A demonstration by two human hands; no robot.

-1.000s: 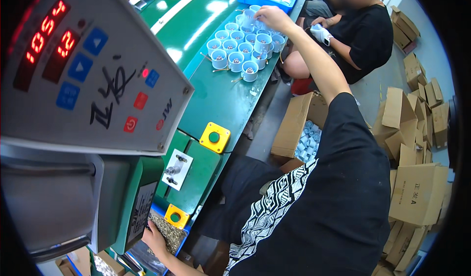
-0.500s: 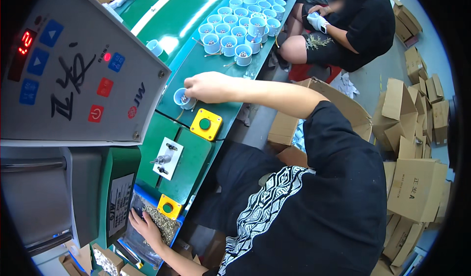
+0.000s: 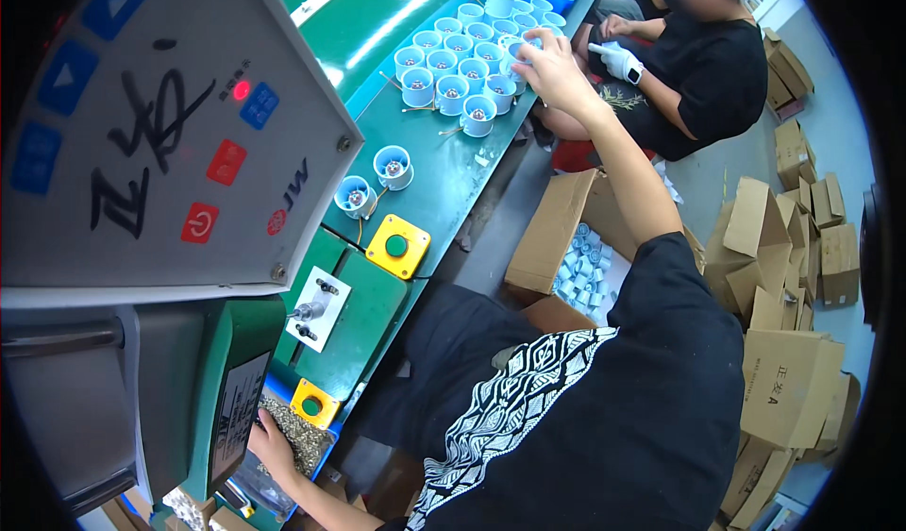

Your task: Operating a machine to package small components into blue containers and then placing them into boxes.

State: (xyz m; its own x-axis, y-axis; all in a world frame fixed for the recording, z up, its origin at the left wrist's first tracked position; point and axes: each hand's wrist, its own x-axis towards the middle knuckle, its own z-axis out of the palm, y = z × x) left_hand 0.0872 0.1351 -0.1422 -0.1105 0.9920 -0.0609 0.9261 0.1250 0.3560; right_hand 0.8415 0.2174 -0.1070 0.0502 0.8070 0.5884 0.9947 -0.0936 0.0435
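Observation:
My right hand (image 3: 557, 73) reaches to the far end of the bench, its thumb and fingers closed round a light-blue cup-shaped housing (image 3: 515, 51) in a cluster of like ones. The housings hold metal parts in the middle, and thin wires stick out of some. Two more stand apart, nearer: one housing (image 3: 393, 168) beside another housing (image 3: 355, 197). My left hand (image 3: 272, 451) is low over a blue bin (image 3: 326, 451) of small metal parts (image 3: 300, 429); its fingertips are hidden at the machine's edge.
A grey-green machine (image 3: 179, 134) with a button panel fills the left. Two yellow button boxes (image 3: 397, 247) flank a white fixture plate (image 3: 318, 309) with a metal post. An open carton (image 3: 552, 234) of blue parts stands right of the bench. Another person (image 3: 713, 68) sits beyond.
My right hand has left the near housing and moved up and right to the cluster. A second housing shows near where it was. My left hand has shifted slightly, its fingers less visible.

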